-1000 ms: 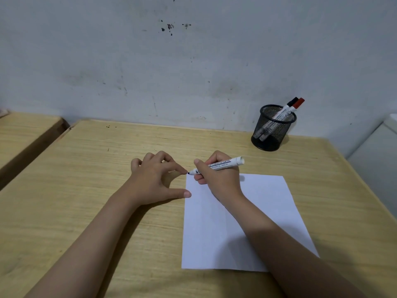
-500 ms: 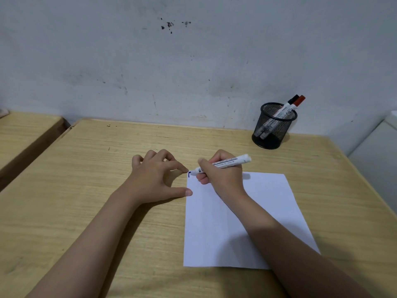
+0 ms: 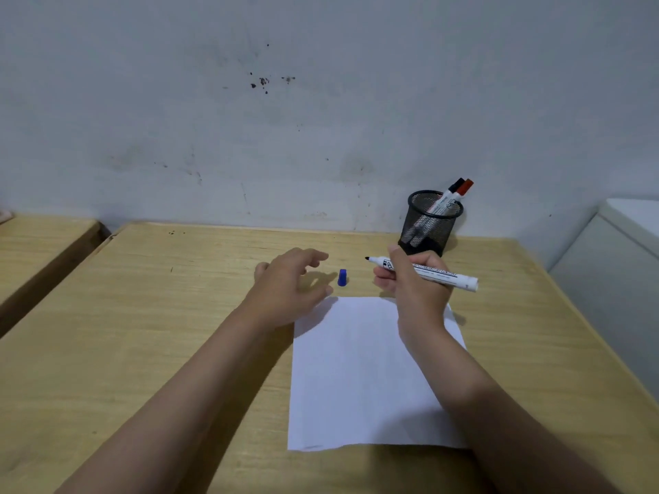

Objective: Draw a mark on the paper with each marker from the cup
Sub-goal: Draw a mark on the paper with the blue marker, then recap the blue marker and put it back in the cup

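Uncapped marker point(image 3: 431, 274) held aloft in the right hand point(image 3: 415, 279), tip pointing left, clear of the paper point(image 3: 367, 379) and just beyond its far edge. Right grip wrapped closed around the barrel. Left hand point(image 3: 290, 285) hovering with fingers spread and loose, nothing held, just left of the blue cap point(image 3: 342, 277) standing on the desk point(image 3: 142, 333) beyond the paper's far-left corner. No mark visible on the sheet from here; far-left corner partly under the left hand's shadow, so hard to tell.

Likely step, judging by the reach: fetching the cap to close the marker.

Risks: small upright cap, easily knocked over or rolled away by a careless fingertip. Exposed wet tip close to the left fingers, so possible ink on skin or desk during recapping. Unpinned paper, free to slide under a forearm crossing it.

Mesh cup point(image 3: 429, 222) near the wall, just behind the right hand, with a black-capped marker point(image 3: 450, 194) and a red-capped marker point(image 3: 460, 193) leaning out, apparently unused yet. Cup light and open, prone to tipping on a hasty return. Nothing between left hand and cap.
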Demonstrator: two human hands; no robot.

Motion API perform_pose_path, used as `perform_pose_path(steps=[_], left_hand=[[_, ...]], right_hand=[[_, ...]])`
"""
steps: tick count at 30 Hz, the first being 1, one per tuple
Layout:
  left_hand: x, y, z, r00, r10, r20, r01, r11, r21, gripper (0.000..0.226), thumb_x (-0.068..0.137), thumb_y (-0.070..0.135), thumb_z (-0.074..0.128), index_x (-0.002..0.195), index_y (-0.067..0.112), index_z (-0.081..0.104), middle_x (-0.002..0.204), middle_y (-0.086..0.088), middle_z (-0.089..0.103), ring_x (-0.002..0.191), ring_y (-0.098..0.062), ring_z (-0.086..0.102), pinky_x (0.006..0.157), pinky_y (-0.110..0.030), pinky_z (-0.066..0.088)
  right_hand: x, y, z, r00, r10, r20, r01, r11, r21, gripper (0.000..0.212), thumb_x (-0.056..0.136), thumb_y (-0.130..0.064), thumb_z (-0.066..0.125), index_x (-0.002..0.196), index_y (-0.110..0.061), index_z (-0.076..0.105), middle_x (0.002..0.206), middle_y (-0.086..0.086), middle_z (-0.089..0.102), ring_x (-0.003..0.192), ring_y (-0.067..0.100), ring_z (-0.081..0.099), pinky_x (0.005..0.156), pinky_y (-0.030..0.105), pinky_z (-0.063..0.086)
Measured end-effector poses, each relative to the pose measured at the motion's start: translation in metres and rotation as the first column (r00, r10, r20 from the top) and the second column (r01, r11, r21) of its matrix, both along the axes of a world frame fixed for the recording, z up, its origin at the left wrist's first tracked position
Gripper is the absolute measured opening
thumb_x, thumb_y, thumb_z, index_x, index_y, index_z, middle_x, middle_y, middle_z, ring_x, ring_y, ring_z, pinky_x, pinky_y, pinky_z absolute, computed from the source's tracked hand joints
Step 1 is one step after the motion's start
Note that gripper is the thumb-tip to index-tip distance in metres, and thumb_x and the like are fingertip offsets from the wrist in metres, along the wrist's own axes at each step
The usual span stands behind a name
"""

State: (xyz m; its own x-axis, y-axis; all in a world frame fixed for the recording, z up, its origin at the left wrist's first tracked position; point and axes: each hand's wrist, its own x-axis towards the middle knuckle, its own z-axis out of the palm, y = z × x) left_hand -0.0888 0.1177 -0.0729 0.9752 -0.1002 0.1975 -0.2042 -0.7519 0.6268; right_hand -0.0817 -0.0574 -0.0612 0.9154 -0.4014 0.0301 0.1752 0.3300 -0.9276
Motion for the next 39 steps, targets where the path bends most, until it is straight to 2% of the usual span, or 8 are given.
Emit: perform_pose_path(steps=[3, 8, 11, 13, 16, 29, 35, 39], left_hand=[[0.025, -0.027, 0.004, 0.998, -0.047, -0.033, 0.048, 0.998, 0.048, 0.041, 0.079, 0.028, 0.064, 0.119, 0.028, 0.058, 0.112, 0.000, 0.059, 0.096, -0.018, 0.058, 0.089, -0.041, 0.047], [0.041, -0.042, -0.003, 0.999, -0.046, -0.022, 0.048, 0.989, 0.141, 0.014, 0.078, 0.016, 0.066, 0.090, 0.013, 0.072, 0.089, -0.008, 0.066, 0.085, -0.023, 0.063, 0.070, -0.029, 0.050], [0.035, -0.045, 0.005, 0.995, 0.018, -0.099, -0.047, 0.952, -0.302, 0.008, 0.073, 0.009, 0.073, 0.081, 0.009, 0.071, 0.077, -0.005, 0.069, 0.072, -0.015, 0.064, 0.066, -0.020, 0.048], [0.027, -0.047, 0.016, 0.985, -0.053, -0.164, -0.061, 0.783, -0.619, 0.008, 0.074, 0.006, 0.073, 0.081, 0.010, 0.071, 0.075, -0.006, 0.069, 0.067, -0.010, 0.066, 0.066, -0.020, 0.050], [0.017, -0.052, 0.026, 0.964, -0.160, -0.212, -0.080, 0.587, -0.805, 0.009, 0.079, 0.004, 0.067, 0.084, 0.011, 0.070, 0.076, -0.002, 0.071, 0.070, -0.009, 0.070, 0.069, -0.020, 0.055], [-0.003, -0.077, 0.033, 0.929, -0.291, -0.230, -0.050, 0.517, -0.855, 0.012, 0.081, 0.003, 0.063, 0.081, 0.013, 0.070, 0.071, 0.003, 0.074, 0.070, -0.010, 0.070, 0.068, -0.021, 0.054], [-0.010, -0.080, 0.046, 0.957, -0.259, -0.132, -0.009, 0.427, -0.904, 0.007, 0.077, 0.000, 0.065, 0.079, 0.004, 0.070, 0.070, -0.005, 0.074, 0.065, -0.015, 0.068, 0.079, -0.027, 0.057], [-0.012, -0.081, 0.049, 0.981, -0.161, -0.108, -0.022, 0.458, -0.888, 0.005, 0.076, 0.003, 0.067, 0.080, 0.004, 0.071, 0.066, -0.003, 0.072, 0.064, -0.015, 0.067, 0.078, -0.026, 0.056]], right_hand=[[-0.004, -0.006, 0.001, 1.000, -0.006, -0.005, 0.006, 1.000, -0.010, 0.028, 0.081, -0.010, 0.070, 0.068, -0.007, 0.046, 0.070, 0.025, 0.062, 0.048, 0.019, 0.065, 0.050, 0.029, 0.056], [-0.010, -0.018, 0.004, 1.000, -0.010, -0.008, 0.010, 0.999, -0.051, 0.030, 0.081, -0.012, 0.070, 0.065, -0.011, 0.044, 0.064, 0.021, 0.063, 0.048, 0.019, 0.065, 0.050, 0.030, 0.053], [-0.012, -0.025, 0.008, 1.000, 0.004, 0.021, -0.003, 0.999, -0.044, 0.031, 0.081, -0.009, 0.070, 0.064, -0.010, 0.044, 0.063, 0.020, 0.060, 0.047, 0.019, 0.065, 0.048, 0.028, 0.055], [-0.014, -0.028, 0.012, 0.999, 0.012, 0.032, -0.011, 0.999, -0.030, 0.032, 0.081, -0.007, 0.069, 0.063, -0.010, 0.044, 0.062, 0.018, 0.060, 0.046, 0.018, 0.065, 0.046, 0.026, 0.054], [-0.017, -0.030, 0.017, 0.999, 0.027, 0.047, -0.026, 0.999, -0.025, 0.031, 0.082, -0.007, 0.069, 0.064, -0.010, 0.044, 0.059, 0.016, 0.061, 0.045, 0.018, 0.065, 0.047, 0.026, 0.054], [-0.022, -0.038, 0.025, 0.991, 0.123, 0.059, -0.120, 0.991, -0.052, 0.031, 0.080, -0.004, 0.069, 0.063, -0.009, 0.044, 0.046, 0.004, 0.061, 0.041, 0.018, 0.063, 0.045, 0.027, 0.054], [-0.023, -0.036, 0.037, 0.983, 0.124, 0.136, -0.127, 0.992, 0.012, 0.033, 0.079, 0.003, 0.066, 0.063, -0.011, 0.040, 0.050, 0.009, 0.056, 0.036, 0.017, 0.055, 0.043, 0.029, 0.052], [-0.021, -0.036, 0.040, 0.964, 0.266, -0.003, -0.265, 0.963, 0.038, 0.028, 0.079, -0.023, 0.072, 0.069, -0.010, 0.049, 0.055, 0.005, 0.055, 0.042, 0.014, 0.056, 0.045, 0.027, 0.052]])
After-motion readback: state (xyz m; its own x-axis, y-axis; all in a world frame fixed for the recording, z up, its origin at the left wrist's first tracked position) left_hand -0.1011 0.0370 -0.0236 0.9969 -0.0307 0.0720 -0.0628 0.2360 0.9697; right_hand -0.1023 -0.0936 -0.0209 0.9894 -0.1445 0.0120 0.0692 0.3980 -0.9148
